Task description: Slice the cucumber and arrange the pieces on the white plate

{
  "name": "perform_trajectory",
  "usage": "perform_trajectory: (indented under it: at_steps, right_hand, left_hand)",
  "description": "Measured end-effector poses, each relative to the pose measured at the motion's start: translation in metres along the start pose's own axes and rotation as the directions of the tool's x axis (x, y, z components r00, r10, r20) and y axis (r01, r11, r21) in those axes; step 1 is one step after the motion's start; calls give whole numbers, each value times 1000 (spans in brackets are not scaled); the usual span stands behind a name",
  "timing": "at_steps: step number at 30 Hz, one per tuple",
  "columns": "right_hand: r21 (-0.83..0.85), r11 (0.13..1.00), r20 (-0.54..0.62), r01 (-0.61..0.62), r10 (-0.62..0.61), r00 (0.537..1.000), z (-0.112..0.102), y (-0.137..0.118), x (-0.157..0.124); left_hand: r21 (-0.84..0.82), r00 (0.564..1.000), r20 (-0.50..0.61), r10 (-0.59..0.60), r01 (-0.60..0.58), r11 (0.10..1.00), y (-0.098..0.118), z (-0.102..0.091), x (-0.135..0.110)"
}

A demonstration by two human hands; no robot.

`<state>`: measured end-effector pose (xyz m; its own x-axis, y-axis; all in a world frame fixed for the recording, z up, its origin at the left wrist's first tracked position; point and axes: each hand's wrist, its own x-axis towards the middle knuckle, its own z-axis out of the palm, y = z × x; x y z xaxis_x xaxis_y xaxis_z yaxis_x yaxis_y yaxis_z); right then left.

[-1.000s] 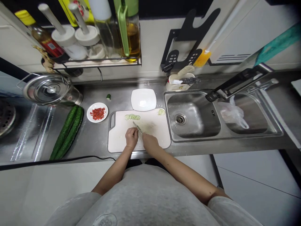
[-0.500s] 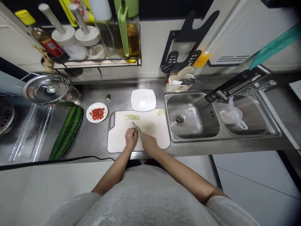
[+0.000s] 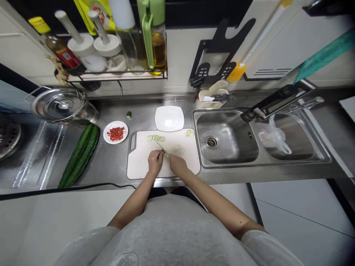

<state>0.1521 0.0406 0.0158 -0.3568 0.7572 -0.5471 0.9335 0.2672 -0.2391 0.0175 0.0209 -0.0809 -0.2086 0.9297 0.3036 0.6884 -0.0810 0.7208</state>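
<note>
A white cutting board (image 3: 138,162) lies on the steel counter in front of me. My left hand (image 3: 155,161) is curled over a small piece of cucumber on the board. My right hand (image 3: 177,165) grips a knife (image 3: 161,147) whose blade slants up and to the left, right beside my left fingers. A short row of cucumber slices (image 3: 155,138) lies at the board's far edge. One more cucumber slice (image 3: 190,132) rests at the far right corner.
A square white plate (image 3: 169,118) and a small dish of red bits (image 3: 115,132) sit behind the board. Two whole cucumbers (image 3: 80,155) lie to the left, a lidded pot (image 3: 62,105) behind them. A double sink (image 3: 230,136) is to the right.
The knife blade has dropped lower towards the board and my right hand has edged slightly right. My left hand stays in place.
</note>
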Motion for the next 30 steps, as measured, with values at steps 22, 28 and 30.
perform_trajectory:
  at_steps: [22,28,30]
  right_hand:
    - [-273,960,-472,-55,-84,878,14,62,-35]
    - [-325,946,-626,4,-218,749,20,61,-40]
    - [-333,943,-633,27,-245,734,21,61,-42]
  left_hand:
    - [-2,982,-69,-174,174,985,27,-41,24]
    - [53,919,394,-23,3,999,48,-53,52]
    - [76,870,493,-18,-22,997,53,-53,54]
